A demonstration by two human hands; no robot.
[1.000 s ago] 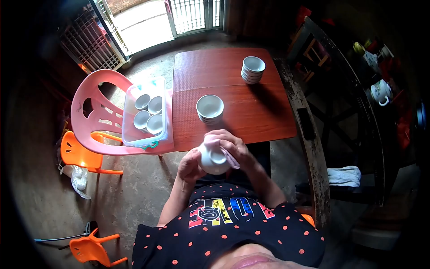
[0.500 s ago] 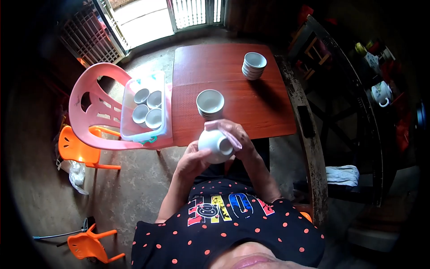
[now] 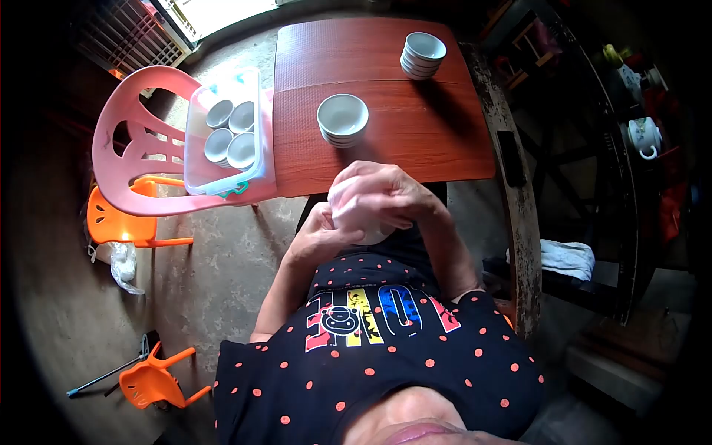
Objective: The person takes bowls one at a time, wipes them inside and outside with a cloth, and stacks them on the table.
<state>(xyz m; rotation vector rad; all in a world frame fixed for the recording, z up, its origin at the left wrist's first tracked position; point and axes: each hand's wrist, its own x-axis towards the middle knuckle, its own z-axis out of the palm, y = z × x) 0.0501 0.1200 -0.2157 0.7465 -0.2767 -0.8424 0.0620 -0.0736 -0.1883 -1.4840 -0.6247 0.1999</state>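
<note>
In front of my body, my left hand (image 3: 320, 231) is closed on the side of a white bowl (image 3: 377, 233), which is mostly hidden behind my hands. Bent over the bowl, my right hand (image 3: 389, 189) presses a pale pink cloth (image 3: 347, 206) against it. Just beyond my hands, a short stack of white bowls (image 3: 343, 119) stands on the red-brown table (image 3: 304, 81). A second stack of bowls (image 3: 424, 55) stands near the table's far right corner.
Left of the table, a pink chair (image 3: 111, 148) carries a clear plastic box (image 3: 256, 141) with several white bowls inside. Orange chairs (image 3: 122, 215) stand on the concrete floor at the left. A worn wooden beam (image 3: 524, 222) runs along the right side.
My right hand has moved the cloth over the bowl, toward my left hand, and now covers most of it. The view has tilted down, so the table sits higher.
</note>
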